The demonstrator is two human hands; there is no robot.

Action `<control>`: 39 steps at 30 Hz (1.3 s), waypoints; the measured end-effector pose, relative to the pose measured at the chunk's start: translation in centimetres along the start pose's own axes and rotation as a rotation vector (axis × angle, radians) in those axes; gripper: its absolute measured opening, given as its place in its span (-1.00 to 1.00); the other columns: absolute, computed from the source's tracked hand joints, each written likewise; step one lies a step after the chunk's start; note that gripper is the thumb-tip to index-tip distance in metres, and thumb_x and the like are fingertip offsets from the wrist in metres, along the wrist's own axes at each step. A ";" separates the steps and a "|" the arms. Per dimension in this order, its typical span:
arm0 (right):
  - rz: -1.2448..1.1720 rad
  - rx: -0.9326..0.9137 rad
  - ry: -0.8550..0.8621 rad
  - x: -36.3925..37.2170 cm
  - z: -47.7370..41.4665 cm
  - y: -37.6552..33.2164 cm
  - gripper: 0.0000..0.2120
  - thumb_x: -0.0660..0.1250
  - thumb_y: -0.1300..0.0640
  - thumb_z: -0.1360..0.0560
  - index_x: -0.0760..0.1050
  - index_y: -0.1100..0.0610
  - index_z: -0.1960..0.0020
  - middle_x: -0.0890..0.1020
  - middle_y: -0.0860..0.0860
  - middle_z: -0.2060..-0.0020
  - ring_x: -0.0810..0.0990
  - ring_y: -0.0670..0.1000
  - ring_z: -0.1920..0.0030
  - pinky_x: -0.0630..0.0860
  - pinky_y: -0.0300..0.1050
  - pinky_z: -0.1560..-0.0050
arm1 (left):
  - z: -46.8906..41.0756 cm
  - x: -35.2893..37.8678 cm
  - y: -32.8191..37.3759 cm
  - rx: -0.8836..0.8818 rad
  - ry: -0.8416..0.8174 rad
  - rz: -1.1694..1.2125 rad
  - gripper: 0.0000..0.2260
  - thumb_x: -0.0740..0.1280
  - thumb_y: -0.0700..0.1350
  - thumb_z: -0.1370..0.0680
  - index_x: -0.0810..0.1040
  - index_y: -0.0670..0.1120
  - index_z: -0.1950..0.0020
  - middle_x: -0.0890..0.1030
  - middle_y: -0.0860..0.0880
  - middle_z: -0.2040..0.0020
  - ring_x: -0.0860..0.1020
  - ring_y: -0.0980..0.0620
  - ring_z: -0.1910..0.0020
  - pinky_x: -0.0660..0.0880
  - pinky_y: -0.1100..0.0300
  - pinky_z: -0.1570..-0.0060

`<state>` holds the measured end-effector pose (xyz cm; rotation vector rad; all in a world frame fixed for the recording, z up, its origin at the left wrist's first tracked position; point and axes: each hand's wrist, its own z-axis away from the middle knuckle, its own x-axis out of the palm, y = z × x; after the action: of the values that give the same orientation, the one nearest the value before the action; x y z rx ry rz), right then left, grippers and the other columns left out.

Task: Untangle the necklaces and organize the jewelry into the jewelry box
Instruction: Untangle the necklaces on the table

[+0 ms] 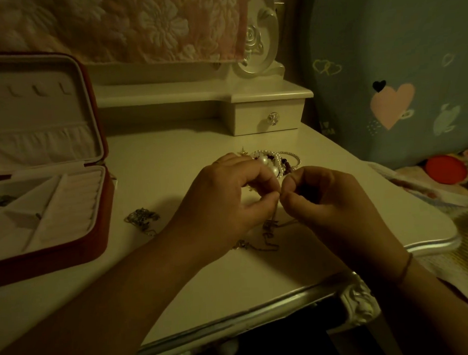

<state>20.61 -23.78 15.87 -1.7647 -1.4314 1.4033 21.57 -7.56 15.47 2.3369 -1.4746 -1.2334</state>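
Both hands, left hand (228, 202) and right hand (334, 199), pinch the tangled chain (271, 229) right of the jewelry box (68, 240), apparently teasing apart its knot.

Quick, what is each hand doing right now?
Left hand: fingers pinching the thin chain.
Right hand: fingers pinching the same chain.

The light is dim and has a yellow-green tint. My left hand (228, 202) throws a soft shadow on the bench (158, 159), to its left side. The silver rim of the bench shines weakly. Lines bend near the corners, and fine details look soft.
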 end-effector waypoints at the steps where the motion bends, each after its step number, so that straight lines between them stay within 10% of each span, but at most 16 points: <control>1: 0.003 0.000 0.002 0.1 0.0 0.0 -0.92 0.32 0.22 -0.38 0.52 0.12 0.28 0.50 -0.12 0.51 0.40 -0.22 0.49 0.31 -0.43 0.44 | 0.0 0.0 0.0 0.005 -0.004 -0.007 -0.92 0.36 -0.08 -0.40 0.61 -0.05 0.16 0.53 0.22 0.24 0.45 0.28 0.14 0.33 0.49 0.09; 14: -0.259 0.184 0.144 -1.9 -0.7 1.5 -0.72 0.22 0.27 -0.48 0.50 0.08 0.37 0.46 -0.02 0.43 0.38 -0.02 0.33 0.35 -0.18 0.22 | -0.1 -0.7 0.2 -0.213 0.070 0.076 -0.92 0.41 -0.15 -0.45 0.56 0.03 0.17 0.58 0.17 0.22 0.51 0.31 0.14 0.37 0.53 0.09; 24: -1.039 0.373 0.030 -3.3 -0.9 2.1 -0.91 0.26 0.20 -0.29 0.42 0.10 0.20 0.57 0.01 0.28 0.55 -0.07 0.29 0.51 -0.24 0.25 | -1.2 -1.4 0.7 -0.696 0.071 1.008 -0.60 0.10 -0.26 -0.57 0.56 -0.05 0.40 0.64 -0.12 0.26 0.60 -0.04 0.16 0.49 0.08 0.01; 39: -1.089 0.295 0.063 -2.0 -1.3 1.7 -0.92 0.21 0.24 -0.31 0.44 0.12 0.23 0.59 0.04 0.28 0.57 -0.04 0.27 0.51 -0.26 0.25 | -1.4 -2.0 0.0 -0.770 0.095 1.443 -0.89 0.10 -0.11 -0.35 0.21 -0.07 0.36 0.56 -0.18 0.26 0.65 -0.11 0.23 0.59 0.10 0.19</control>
<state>22.62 -25.83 15.76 -0.6027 -1.6303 0.8574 22.13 -6.42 17.48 0.4919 -1.5992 -0.8741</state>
